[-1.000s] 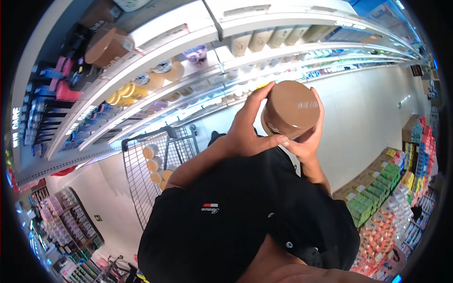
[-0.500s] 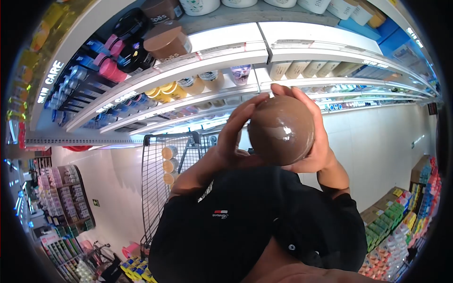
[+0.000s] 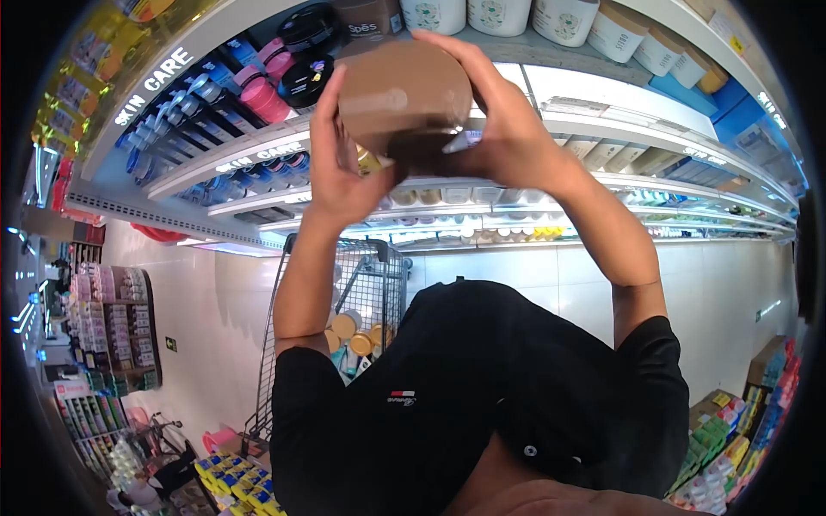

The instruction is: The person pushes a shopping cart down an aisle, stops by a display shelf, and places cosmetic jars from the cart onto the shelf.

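Observation:
A large round brown jar (image 3: 404, 90) with a glossy lid is held up in front of the upper shelf (image 3: 564, 69). My left hand (image 3: 340, 168) grips it from the left side, fingers up along its wall. On the other side my right hand (image 3: 508, 129) wraps round it, its fingertips at the top edge. The jar's dark lower part is blurred. Just behind it on the shelf stands another brown jar (image 3: 370, 24) marked Spēs. Black tubs (image 3: 305, 79) and pink-lidded jars (image 3: 262, 95) stand to the left, white tubs (image 3: 499, 15) to the right.
A wire shopping cart (image 3: 370, 275) stands below my left arm, with several gold-lidded jars (image 3: 346, 325) inside. Lower shelves (image 3: 602, 206) hold rows of bottles and jars. Stacked goods (image 3: 723, 430) line the right side, and display racks (image 3: 112, 318) the left.
Both hands have raised the brown jar from chest height, up and to the left, to the upper shelf. The jar has tilted, so its side shows more. The view has shifted.

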A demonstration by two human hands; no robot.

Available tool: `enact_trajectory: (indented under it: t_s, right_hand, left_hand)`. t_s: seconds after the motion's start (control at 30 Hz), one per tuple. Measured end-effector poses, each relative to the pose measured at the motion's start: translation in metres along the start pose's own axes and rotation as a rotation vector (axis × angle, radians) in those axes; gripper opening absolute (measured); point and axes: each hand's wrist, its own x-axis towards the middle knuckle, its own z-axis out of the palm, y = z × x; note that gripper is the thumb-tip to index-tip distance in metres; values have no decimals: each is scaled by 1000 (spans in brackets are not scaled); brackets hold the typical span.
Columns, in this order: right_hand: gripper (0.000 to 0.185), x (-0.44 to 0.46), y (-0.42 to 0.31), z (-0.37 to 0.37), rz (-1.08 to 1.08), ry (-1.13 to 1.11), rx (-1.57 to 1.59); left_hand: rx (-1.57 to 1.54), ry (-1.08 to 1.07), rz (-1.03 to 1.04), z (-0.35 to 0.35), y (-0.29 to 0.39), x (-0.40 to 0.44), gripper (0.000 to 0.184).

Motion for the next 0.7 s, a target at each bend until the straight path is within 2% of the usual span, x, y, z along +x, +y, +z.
enact_trajectory:
  t_s: [0.1,0.13,0.17,0.23,0.27,0.37,0.43,0.5,0.53,0.57,0.63,0.7]
  right_hand:
    - [105,26,12,5,62,-38,17]
    - [83,34,22,10,-29,8,10]
    - [83,42,20,11,-28,6,11]
    - [75,58,14,8,204,-41,413]
    - [78,61,26,11,100,-31,493]
    - [79,81,45,7,147,-156,436]
    - [80,90,50,7,102,-137,351]
    - [81,94,55,7,119,-91,284]
    - [81,95,55,6,140,-87,284]
    - [81,96,57,7,140,-87,285]
    - [80,97,61,10,163,-97,379]
    - [80,98,64,9,181,-110,375]
  left_hand:
    - [180,-43,58,-25,-8,21,106]
    - [215,-64,108,-33,-11,30,102]
    - [215,-62,107,-41,-15,36,102]
    - [285,-93,71,-51,-18,46,102]
    - [290,-26,98,-46,-16,51,87]
    - [340,-88,47,-59,-21,64,86]
    - [354,-95,27,-65,-23,72,86]
    - [384,-103,5,-69,-23,79,76]
    - [386,-40,-10,-51,-4,79,69]
    - [386,-40,-11,-55,-9,81,69]
    - [329,-84,-96,-64,-17,88,95]
    - [287,-59,-138,-60,-14,85,92]
